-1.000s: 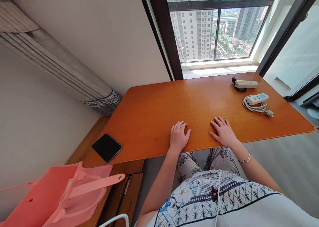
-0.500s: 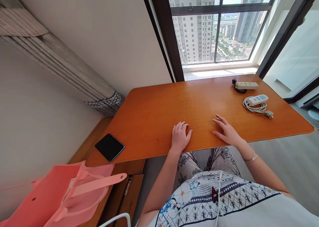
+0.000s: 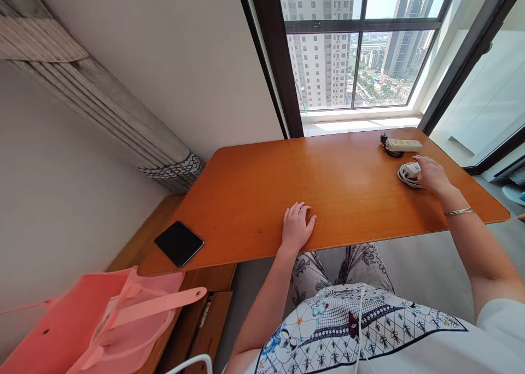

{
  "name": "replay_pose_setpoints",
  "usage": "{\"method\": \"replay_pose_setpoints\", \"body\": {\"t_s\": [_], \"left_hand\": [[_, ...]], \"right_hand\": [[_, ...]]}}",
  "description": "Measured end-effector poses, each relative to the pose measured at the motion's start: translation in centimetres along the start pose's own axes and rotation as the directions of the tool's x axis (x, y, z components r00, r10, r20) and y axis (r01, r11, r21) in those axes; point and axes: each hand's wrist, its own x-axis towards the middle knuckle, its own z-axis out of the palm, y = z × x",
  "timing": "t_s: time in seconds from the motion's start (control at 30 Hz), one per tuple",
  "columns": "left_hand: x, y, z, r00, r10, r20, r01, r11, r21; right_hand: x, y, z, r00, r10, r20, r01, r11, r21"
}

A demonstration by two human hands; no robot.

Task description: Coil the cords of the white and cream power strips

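Observation:
My left hand (image 3: 297, 227) lies on the wooden table (image 3: 254, 191) near its front edge, fingers apart and holding nothing. Over at the right, my right hand (image 3: 432, 175) is on the white power strip (image 3: 412, 169), covering most of it; whether the fingers grip it is hard to make out. The strip's coiled white cable (image 3: 406, 180) shows to the left of that hand. Just behind sits a cream power strip (image 3: 404, 145) with a black cord and plug (image 3: 389, 146) at its left end.
A black tablet or phone (image 3: 179, 244) lies at the table's left end. Below it is a pink bag (image 3: 118, 319) beside wooden drawers (image 3: 209, 330). A window (image 3: 361, 62) is behind the table, and a gathered curtain (image 3: 123, 117) hangs at the left.
My right hand has moved right and away from me, from the bare tabletop onto the white power strip. My left hand has stayed in place. The view has shifted slightly.

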Motion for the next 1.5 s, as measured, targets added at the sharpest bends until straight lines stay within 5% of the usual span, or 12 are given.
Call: {"method": "replay_pose_setpoints", "body": {"t_s": [0.13,0.47,0.67,0.83,1.07,1.23,1.37,1.5], "left_hand": [[0.0,0.1,-0.2,1.000,-0.008,0.028,0.007,1.000,0.020],[0.1,0.2,-0.1,1.000,-0.005,0.007,0.005,1.000,0.014],[0.1,0.0,0.0,1.000,0.000,-0.006,0.000,1.000,0.011],[0.2,-0.5,0.4,1.000,0.012,-0.019,-0.012,1.000,-0.004],[0.2,-0.2,0.3,0.996,0.044,-0.083,-0.062,0.973,-0.220],[-1.2,3.3,0.6,0.980,0.184,-0.079,-0.197,0.811,-0.551],[-1.4,5.2,1.4,0.987,0.151,-0.047,-0.148,0.778,-0.611],[-0.6,4.8,1.4,0.997,0.063,0.040,-0.014,0.689,-0.724]], "right_hand": [[1.3,2.5,0.7,0.979,-0.022,0.204,0.046,0.992,-0.114],[3.8,1.8,1.1,0.916,0.022,0.400,0.073,0.973,-0.221],[3.9,1.3,1.0,0.934,0.011,0.358,0.080,0.968,-0.239],[2.1,-1.5,0.0,0.978,-0.019,0.206,-0.006,0.993,0.119],[-2.1,-10.9,-1.4,0.997,-0.016,-0.070,0.060,0.722,0.689],[-4.1,-17.6,-2.5,1.000,-0.011,0.010,-0.005,0.404,0.915],[-5.2,-20.1,-3.7,0.992,-0.093,0.087,-0.064,0.228,0.972],[-5.8,-19.9,-4.5,0.995,-0.080,0.066,-0.048,0.212,0.976]]}}
